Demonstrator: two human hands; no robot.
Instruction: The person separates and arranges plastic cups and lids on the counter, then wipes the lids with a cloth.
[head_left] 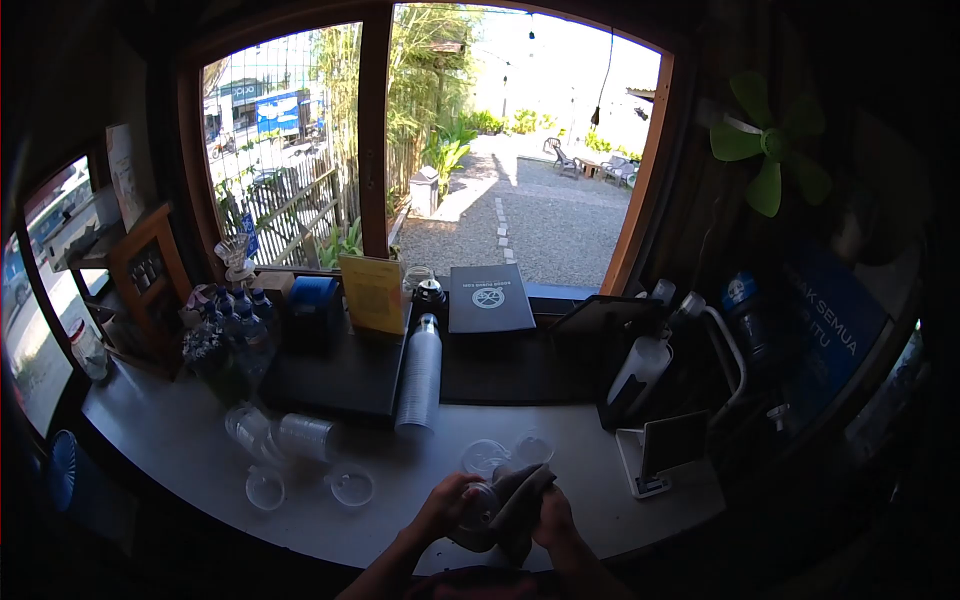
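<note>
My left hand (446,506) is closed on a clear plastic lid (481,508), held low over the front of the counter. Its fingers curl round the lid's left side. A dark grey cloth (522,498) is bunched in my right hand (554,518) and presses against the lid. Just beyond my hands, two more clear lids (485,457) lie on the grey counter (410,462). Farther left are two loose round lids (352,486), with stacks of clear lids (305,437) lying behind them.
A tall stack of clear cups (420,372) stands at mid-counter. Water bottles (240,322) are at the left, a yellow sign (373,294) and black box (490,300) at the back. To the right are a white pump bottle (640,370), a small tablet stand (668,450) and a green fan (770,145).
</note>
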